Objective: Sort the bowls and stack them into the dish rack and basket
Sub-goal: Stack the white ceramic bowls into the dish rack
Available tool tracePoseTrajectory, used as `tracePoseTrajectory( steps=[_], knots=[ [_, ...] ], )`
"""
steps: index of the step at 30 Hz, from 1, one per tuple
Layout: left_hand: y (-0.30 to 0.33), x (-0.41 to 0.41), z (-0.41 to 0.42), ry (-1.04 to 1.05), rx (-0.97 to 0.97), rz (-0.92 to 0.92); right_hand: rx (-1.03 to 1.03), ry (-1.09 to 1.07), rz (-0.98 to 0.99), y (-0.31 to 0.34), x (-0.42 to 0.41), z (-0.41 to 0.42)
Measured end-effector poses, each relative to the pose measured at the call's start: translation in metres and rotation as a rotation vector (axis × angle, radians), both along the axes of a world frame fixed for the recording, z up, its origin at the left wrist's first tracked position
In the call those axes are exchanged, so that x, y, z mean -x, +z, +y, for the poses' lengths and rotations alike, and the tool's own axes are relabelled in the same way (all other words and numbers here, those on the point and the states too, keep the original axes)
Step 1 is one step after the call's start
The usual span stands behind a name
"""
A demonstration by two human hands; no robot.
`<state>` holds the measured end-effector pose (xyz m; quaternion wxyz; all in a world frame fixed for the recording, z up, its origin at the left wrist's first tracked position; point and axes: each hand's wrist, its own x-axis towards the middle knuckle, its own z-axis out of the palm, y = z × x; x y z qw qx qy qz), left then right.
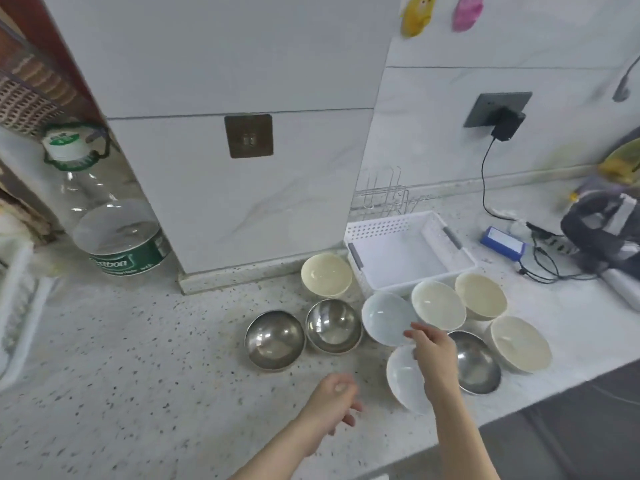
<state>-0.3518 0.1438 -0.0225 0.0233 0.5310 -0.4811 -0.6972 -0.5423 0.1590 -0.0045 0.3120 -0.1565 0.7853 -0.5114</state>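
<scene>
Head view: right hand (431, 344) pinches pale-blue bowl (386, 318) at its four o'clock rim; left hand (334, 398) loose, empty. Steady it underneath before lifting toward white basket (408, 252).

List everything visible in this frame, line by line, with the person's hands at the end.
Steel bowls: three, silver, counter front.
Cream bowls: four, beside and in front of the basket.
Pale blue bowls: two, centre, near the right hand.
Basket: one, white, empty, by the pillar.
Dish rack: one, wire, behind the basket.
Water jug: one, clear, green label, left.
Charger: one, black, in the wall socket.
Blue box: one, right.
Left hand: empty, above the counter.
Right hand: at a pale blue bowl's rim.
</scene>
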Motion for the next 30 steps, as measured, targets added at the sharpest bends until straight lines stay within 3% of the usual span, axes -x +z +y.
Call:
tracePoseTrajectory(
  steps=[6,13,20,24,30],
  knots=[
    [-0.014,0.073,0.013,-0.057,-0.077,-0.015,-0.136,0.137,0.021,-0.008,0.058,0.008],
    [-0.027,0.093,0.022,0.025,-0.069,-0.010,-0.192,0.258,0.044,-0.019,0.084,0.006],
    [-0.015,0.050,0.012,0.121,-0.025,0.006,-0.290,0.351,0.030,-0.022,0.083,-0.001],
    [-0.008,0.016,0.005,0.278,0.026,0.037,-0.349,0.425,-0.038,-0.022,0.069,-0.011],
    [0.003,-0.008,-0.002,0.413,0.056,0.070,-0.354,0.306,-0.270,-0.033,0.045,-0.020]
  ],
)
